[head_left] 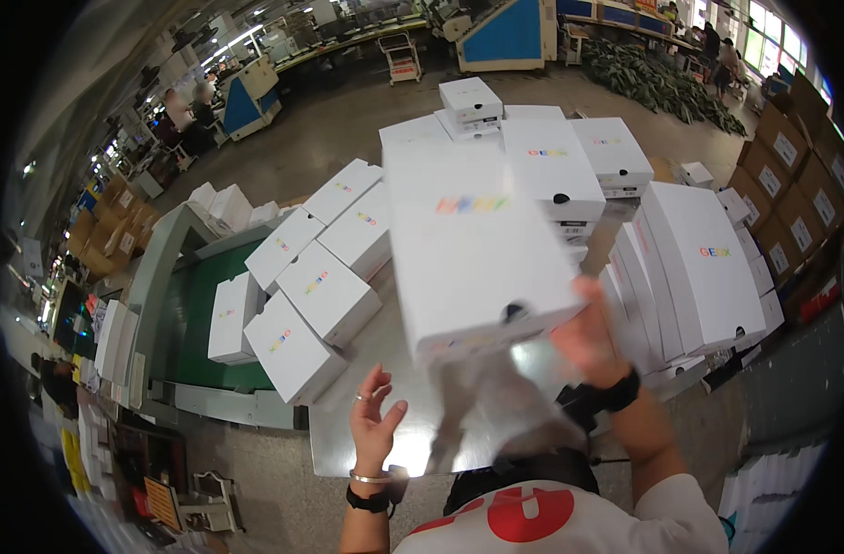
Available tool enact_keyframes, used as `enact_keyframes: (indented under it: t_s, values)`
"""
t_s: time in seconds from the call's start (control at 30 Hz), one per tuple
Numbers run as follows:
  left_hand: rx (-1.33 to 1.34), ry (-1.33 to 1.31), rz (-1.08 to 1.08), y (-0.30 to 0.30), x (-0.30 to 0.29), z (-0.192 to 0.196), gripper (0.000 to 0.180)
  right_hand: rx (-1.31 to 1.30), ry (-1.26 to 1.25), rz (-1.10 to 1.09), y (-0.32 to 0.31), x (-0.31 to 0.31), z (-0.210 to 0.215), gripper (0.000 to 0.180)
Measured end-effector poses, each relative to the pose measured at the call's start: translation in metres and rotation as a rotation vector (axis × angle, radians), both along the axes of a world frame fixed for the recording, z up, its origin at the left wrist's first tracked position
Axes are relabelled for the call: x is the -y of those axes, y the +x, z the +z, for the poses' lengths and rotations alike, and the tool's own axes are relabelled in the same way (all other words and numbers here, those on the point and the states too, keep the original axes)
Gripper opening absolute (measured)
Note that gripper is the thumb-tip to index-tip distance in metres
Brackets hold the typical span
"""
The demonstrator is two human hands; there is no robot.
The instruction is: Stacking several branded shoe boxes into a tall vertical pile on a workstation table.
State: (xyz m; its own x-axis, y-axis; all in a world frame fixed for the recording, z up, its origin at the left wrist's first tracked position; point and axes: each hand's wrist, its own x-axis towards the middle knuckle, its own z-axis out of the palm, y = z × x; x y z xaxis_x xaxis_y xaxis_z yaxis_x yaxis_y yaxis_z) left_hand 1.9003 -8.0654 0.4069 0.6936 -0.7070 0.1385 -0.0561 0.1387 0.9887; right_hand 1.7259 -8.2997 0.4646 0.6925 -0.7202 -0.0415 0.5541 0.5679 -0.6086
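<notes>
White box [473, 254] up, stacked boxes [704, 263] seemingly remaining!
My right hand's [590, 334] grip clasps its corner; my left hand [374, 430] gapes, empty.

The held box [468, 258] is between conveyor [189, 323] and right-hand stack [708, 277].

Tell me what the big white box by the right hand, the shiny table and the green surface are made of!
White box: probably cardboard, smooth and matte; flat panels and straight edges suggest it, despite the blur. Table: likely polished metal, since it's grey with bright glare. Green surface: maybe rubber or plastic, flat and dull, but I can't be sure.
</notes>
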Motion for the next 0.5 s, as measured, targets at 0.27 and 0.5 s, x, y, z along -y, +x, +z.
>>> enact_keyframes:
  t_s: [0.27,0.5]
  values:
    - [0.758,0.634,0.360,0.095,-0.012,-0.064,0.064,-0.254,-0.417,-0.105,-0.048,0.173,0.104,0.057]
    - [0.275,1.027,0.728,0.207,-0.088,-0.131,0.071,-1.056,-0.665,-0.369,-0.033,0.186,0.080,0.055]
